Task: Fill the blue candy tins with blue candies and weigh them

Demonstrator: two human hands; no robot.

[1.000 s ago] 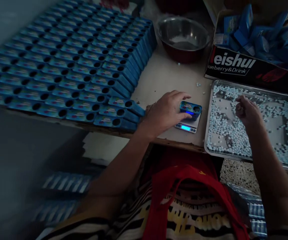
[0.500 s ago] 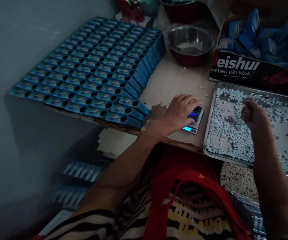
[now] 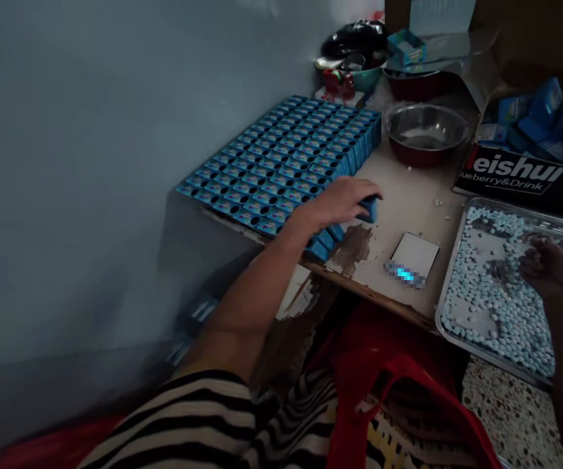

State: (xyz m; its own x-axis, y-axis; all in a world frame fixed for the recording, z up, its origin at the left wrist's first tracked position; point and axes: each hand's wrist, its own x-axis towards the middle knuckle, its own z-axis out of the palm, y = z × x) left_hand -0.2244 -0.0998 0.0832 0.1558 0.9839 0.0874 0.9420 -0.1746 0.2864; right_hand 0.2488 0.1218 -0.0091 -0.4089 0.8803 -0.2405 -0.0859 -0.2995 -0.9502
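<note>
My left hand (image 3: 342, 200) is closed around a small blue box (image 3: 370, 208), held at the right edge of the packed rows of blue boxes (image 3: 281, 163). Each box in the rows shows a dark round hole on top. To the right of that hand lies a small flat digital scale (image 3: 415, 254), its display lit blue and its plate bare. Above the metal tray (image 3: 450, 335) hovers my right hand (image 3: 547, 260), fingers curled together; whatever they may hold is too small to make out. Pale blue and white round tablets (image 3: 515, 332) lie scattered in the tray.
Behind the tray, a black printed carton (image 3: 510, 172) is filled with loose blue boxes. A metal bowl (image 3: 425, 133) stands at the back of the table, with more bowls behind it. The wall (image 3: 90, 163) borders the left side. Some tablets lie loose on the tabletop.
My left hand has lifted the small blue box off the scale and carried it left to the rows. My right hand stays over the tray. The view has shifted left and up.
</note>
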